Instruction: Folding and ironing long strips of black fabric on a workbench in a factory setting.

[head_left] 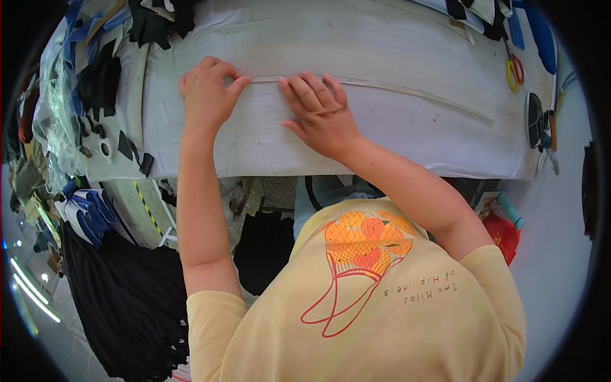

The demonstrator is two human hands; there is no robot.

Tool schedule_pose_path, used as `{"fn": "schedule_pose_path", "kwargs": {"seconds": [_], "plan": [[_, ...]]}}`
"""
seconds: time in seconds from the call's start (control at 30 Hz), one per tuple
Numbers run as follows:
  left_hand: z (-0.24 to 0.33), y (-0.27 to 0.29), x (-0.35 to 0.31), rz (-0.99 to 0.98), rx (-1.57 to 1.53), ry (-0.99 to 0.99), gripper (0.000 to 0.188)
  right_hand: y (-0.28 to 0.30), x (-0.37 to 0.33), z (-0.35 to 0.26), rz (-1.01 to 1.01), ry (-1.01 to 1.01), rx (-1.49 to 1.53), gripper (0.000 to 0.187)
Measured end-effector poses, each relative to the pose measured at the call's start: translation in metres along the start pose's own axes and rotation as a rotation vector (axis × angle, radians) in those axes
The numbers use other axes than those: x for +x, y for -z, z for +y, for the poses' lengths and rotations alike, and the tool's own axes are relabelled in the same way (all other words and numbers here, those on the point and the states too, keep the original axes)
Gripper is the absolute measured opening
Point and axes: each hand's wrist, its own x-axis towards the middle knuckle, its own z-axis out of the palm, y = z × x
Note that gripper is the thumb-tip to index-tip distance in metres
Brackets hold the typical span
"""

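Note:
A long, narrow pale strip (407,91) lies across the light cloth-covered table (382,143), curving slightly down toward the right in this view. My left hand (210,92) is at the strip's left part, fingers curled and the thumb close to the index finger. It appears to pinch the strip, whose left end is hidden there. Just to the right, my right hand (321,114) rests palm down with fingers spread. Its fingertips press on or beside the strip, and the thumb stretches out to the left. Whether the strip is fabric or tape, I cannot tell.
Black fabric scraps (100,79), clear plastic (57,121) and a white tape roll (105,148) lie at the left. Scissors with red and yellow handles (514,71) sit at the far right, above a dark oval object (534,119). Black cloth (121,299) hangs at lower left.

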Motion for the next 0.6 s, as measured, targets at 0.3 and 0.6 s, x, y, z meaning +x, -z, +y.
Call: {"fn": "schedule_pose_path", "kwargs": {"seconds": [0.3,0.6], "plan": [[-0.009,0.001,-0.001,0.021,-0.050,0.002,0.014,-0.007,0.016,-0.012,0.019,0.041,0.007,0.072],[-0.026,-0.003,-0.003,0.112,-0.173,0.030,0.021,-0.017,0.038,-0.032,0.030,0.066,0.080,0.066]]}}
